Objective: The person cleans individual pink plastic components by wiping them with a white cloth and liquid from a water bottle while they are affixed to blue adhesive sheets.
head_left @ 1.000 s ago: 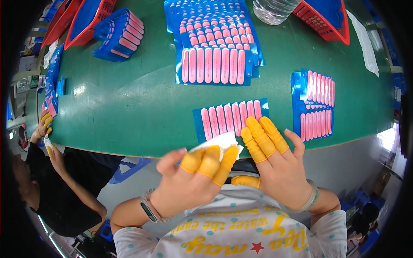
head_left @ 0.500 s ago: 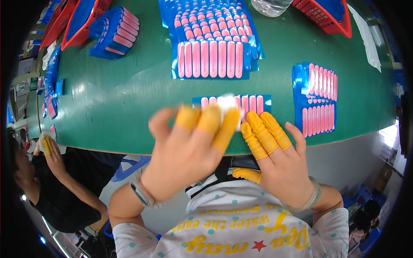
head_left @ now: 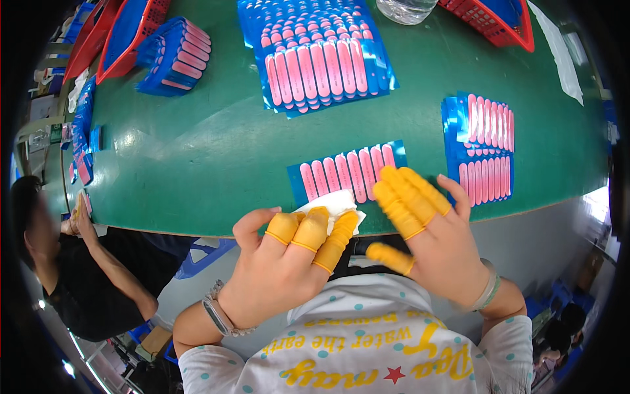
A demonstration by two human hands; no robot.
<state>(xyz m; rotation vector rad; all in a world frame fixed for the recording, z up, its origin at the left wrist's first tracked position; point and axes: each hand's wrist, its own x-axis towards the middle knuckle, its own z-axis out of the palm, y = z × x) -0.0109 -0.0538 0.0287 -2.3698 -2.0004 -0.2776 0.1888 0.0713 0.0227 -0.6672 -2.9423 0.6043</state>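
In front of me, near the table edge, a blue film sheet with a row of pink rounded strips (head_left: pixel 338 174) lies tilted, its right end farther away. My left hand (head_left: pixel 279 266), with yellow finger cots on several fingers, is closed on a folded white wipe (head_left: pixel 338 202) at the sheet's near edge. Fingers stretched out, my right hand (head_left: pixel 440 243) also wears yellow cots. Its fingertips are at the sheet's right end, and nothing shows in its grip; whether they press on the sheet I cannot tell.
A pile of similar pink-strip sheets (head_left: pixel 315 75) lies beyond. Smaller stacks lie to the right (head_left: pixel 485 177) and far left (head_left: pixel 187 56). Red baskets (head_left: pixel 495 26) stand at the far corners, with a clear container (head_left: pixel 407 10) between. A person in black (head_left: pixel 98 282) works at the left.
The sheet has turned, its left end now nearer me. My left hand has drawn the wipe back toward the table edge. My right hand stays by the sheet's right end.
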